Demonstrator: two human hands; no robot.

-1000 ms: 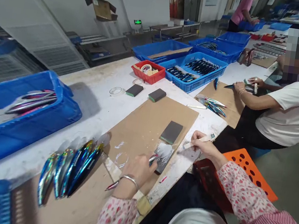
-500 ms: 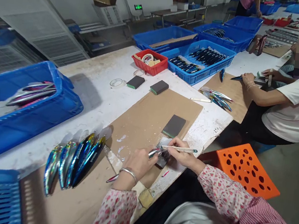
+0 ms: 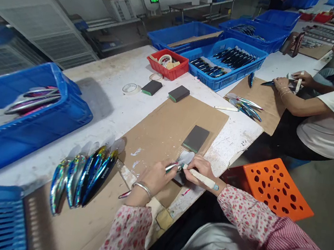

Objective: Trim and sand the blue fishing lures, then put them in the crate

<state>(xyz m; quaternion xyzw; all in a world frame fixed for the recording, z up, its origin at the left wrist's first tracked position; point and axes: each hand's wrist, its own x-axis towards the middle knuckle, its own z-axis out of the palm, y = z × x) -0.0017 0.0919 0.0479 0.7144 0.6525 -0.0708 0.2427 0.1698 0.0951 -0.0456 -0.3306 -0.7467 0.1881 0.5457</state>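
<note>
My left hand (image 3: 155, 178) is closed around a shiny fishing lure (image 3: 171, 167), most of it hidden by the fingers. A clear lip (image 3: 186, 158) sticks out beyond the fingertips. Below my left wrist a pink and silver pointed tip (image 3: 124, 194) shows; whether it belongs to the same lure I cannot tell. My right hand (image 3: 200, 168) grips a white-handled tool (image 3: 204, 179), its working end against the lure's front and its blade too small to make out. A dark grey sanding block (image 3: 196, 138) lies on the cardboard (image 3: 167, 121) just beyond my hands.
Several blue lures (image 3: 97, 177) lie side by side at left, near a blue bin (image 3: 71, 116) of pink lures. Two more sanding blocks (image 3: 179, 93), a tape roll (image 3: 131, 89) and a red basket (image 3: 174, 72) stand farther back. A co-worker (image 3: 327, 110) sits right, beyond an orange crate (image 3: 276, 190).
The tool's handle has swung down toward me, its free end now lower. My right hand has turned with it, while my left hand keeps its hold on the lure. The view has shifted slightly.
</note>
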